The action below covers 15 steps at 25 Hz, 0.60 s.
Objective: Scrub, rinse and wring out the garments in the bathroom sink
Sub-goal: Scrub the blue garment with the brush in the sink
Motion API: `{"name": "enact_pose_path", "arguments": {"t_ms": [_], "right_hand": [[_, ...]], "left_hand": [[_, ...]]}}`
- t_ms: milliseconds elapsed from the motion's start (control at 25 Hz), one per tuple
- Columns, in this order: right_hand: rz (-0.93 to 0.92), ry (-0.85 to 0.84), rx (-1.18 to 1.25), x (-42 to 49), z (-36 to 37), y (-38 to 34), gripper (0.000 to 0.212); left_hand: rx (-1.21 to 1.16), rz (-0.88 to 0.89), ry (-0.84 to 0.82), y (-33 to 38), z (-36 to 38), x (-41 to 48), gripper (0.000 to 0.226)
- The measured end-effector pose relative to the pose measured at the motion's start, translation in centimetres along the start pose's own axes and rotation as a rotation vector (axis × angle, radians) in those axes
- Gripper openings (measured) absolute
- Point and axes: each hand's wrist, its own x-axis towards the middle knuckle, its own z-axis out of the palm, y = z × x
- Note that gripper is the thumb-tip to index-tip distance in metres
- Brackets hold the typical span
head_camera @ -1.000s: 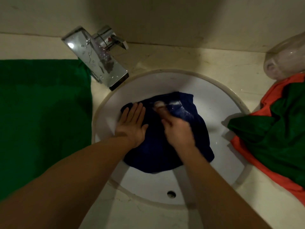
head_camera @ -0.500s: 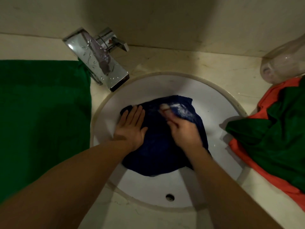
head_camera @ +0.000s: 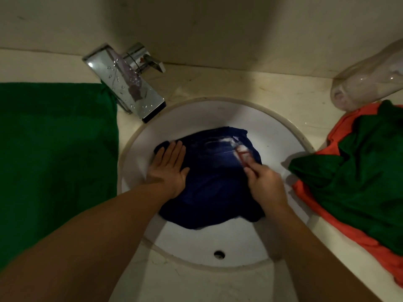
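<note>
Firmly flat, left hand (head_camera: 169, 171) presses navy garment (head_camera: 213, 188) as right hand (head_camera: 265, 184) grips red brush (head_camera: 242, 156) against it in white sink (head_camera: 196, 243) set into beige bench (head_camera: 218, 83).

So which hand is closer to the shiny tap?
Left. The left hand lies flat on the blue garment, a little way from the tap. The right hand, gripping a red brush, is farther off on the garment's right side.

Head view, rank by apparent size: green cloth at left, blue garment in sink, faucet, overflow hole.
1. green cloth
2. blue garment
3. faucet
4. overflow hole
The cloth is cropped by the frame edge and still looks largest.
</note>
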Motion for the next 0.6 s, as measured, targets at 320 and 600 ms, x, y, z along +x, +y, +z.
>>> {"name": "enact_pose_path", "arguments": {"t_ms": [320, 600], "right_hand": [[-0.265, -0.185, 0.003, -2.2, 2.2, -3.2, 0.049], [-0.088, -0.033, 0.044, -1.7, -0.7, -0.1, 0.040]], "left_hand": [[-0.011, -0.019, 0.022, 0.3, 0.5, 0.0, 0.063], [-0.392, 0.045, 0.195, 3.4, -0.6, -1.0, 0.069]]}}
